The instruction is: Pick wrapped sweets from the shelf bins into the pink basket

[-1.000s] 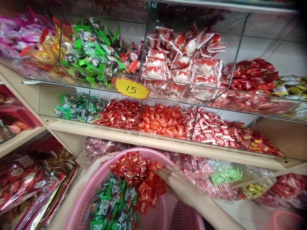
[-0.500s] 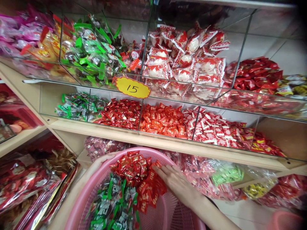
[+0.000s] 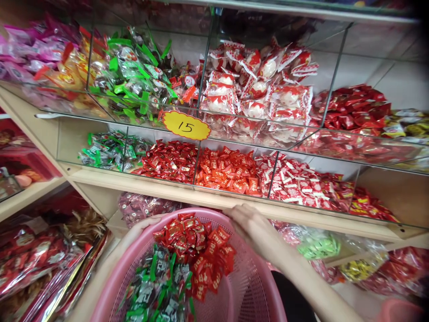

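Observation:
A pink plastic basket (image 3: 110, 286) is at the bottom centre. My left hand (image 3: 142, 226) is closed on its left rim. Inside lie green-trimmed clear candy packets (image 3: 150, 286), dark red wrapped candies (image 3: 184, 235) at the back, and orange-red wrapped candies (image 3: 212, 264) beside them. My right hand (image 3: 250, 226) is over the basket's right rim, near the front edge of the shelf. Its fingers are loosely bent and slightly apart, with nothing visible in them; the fingertips are partly blurred.
Clear-fronted bins hold dark red candies (image 3: 170, 161), orange-red candies (image 3: 226, 170) and red-and-white candies (image 3: 298, 179). A yellow tag (image 3: 186, 125) reading 15 hangs above them. The wooden shelf edge (image 3: 167, 192) runs behind the basket. Bagged goods (image 3: 318, 246) sit below at right.
My right hand has lifted off the orange-red candies in the basket and moved up and right to the rim. My left hand still grips the basket.

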Demonstrator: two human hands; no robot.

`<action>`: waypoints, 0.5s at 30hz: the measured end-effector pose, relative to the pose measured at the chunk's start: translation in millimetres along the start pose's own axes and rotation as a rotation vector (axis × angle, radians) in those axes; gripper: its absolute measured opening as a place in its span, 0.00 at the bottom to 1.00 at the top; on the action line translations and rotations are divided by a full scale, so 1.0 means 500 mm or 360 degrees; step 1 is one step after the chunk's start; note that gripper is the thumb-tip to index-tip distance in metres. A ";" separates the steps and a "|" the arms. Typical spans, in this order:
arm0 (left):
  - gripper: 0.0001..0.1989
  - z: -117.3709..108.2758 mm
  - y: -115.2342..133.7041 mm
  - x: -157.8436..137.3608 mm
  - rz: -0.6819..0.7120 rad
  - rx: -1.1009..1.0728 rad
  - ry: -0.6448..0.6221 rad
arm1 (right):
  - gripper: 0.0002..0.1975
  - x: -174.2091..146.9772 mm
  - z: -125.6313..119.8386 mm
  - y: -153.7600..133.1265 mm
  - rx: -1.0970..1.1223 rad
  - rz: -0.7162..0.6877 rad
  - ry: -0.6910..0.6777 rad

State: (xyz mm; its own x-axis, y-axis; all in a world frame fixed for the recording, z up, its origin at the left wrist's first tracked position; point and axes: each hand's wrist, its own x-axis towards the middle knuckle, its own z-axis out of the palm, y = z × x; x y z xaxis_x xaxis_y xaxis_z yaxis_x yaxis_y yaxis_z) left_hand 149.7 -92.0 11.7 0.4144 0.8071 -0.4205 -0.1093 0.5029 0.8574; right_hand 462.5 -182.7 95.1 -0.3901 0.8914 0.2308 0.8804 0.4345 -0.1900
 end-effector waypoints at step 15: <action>0.24 0.001 0.001 0.001 -0.0099 -0.0154 0.0032 | 0.13 0.178 -0.040 0.097 -0.0291 0.0836 -0.0213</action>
State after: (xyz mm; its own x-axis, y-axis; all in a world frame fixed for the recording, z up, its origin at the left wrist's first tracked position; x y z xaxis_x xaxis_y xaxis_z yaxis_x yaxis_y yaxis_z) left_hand 150.2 -91.5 11.8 0.4049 0.7790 -0.4788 -0.1710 0.5789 0.7973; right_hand 475.9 -85.1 125.6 0.0920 0.9955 0.0247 0.9931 -0.0899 -0.0757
